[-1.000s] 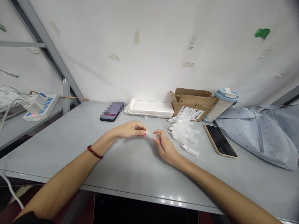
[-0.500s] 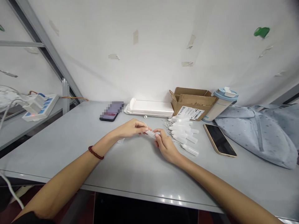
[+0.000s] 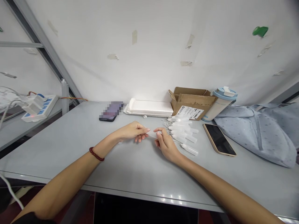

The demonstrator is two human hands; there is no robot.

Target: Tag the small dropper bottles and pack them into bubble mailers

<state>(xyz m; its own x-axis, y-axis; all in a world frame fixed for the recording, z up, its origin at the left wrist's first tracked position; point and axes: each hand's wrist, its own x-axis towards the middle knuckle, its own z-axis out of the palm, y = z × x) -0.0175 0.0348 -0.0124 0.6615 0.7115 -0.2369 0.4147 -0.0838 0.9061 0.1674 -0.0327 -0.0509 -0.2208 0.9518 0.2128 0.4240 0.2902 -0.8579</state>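
Above the middle of the grey table, a small translucent plastic tube (image 3: 152, 134) spans the gap between my two hands. My left hand (image 3: 135, 131) pinches its left end between thumb and fingertips. The thumb and fingers of my right hand (image 3: 165, 143) close round its right end; the fingers partly cover the tube, so its details are blurred. Right of my right hand lies a pile of similar translucent tubes (image 3: 184, 132) with thin strings at their left ends. A small white ring-like piece (image 3: 144, 117) rests beyond my left hand.
Behind my hands stand a stack of white packets (image 3: 149, 107), an open cardboard box (image 3: 195, 104) and a blue-lidded tumbler (image 3: 220, 104). A phone (image 3: 219, 140) and pale blue fabric bag (image 3: 254, 133) lie right. Another phone (image 3: 111, 111) lies back left, a power strip (image 3: 40, 109) beyond.
My left hand has turned slightly and its lower fingers now show more. Its fingertips have shifted on the tube's left end. My right hand has barely moved.
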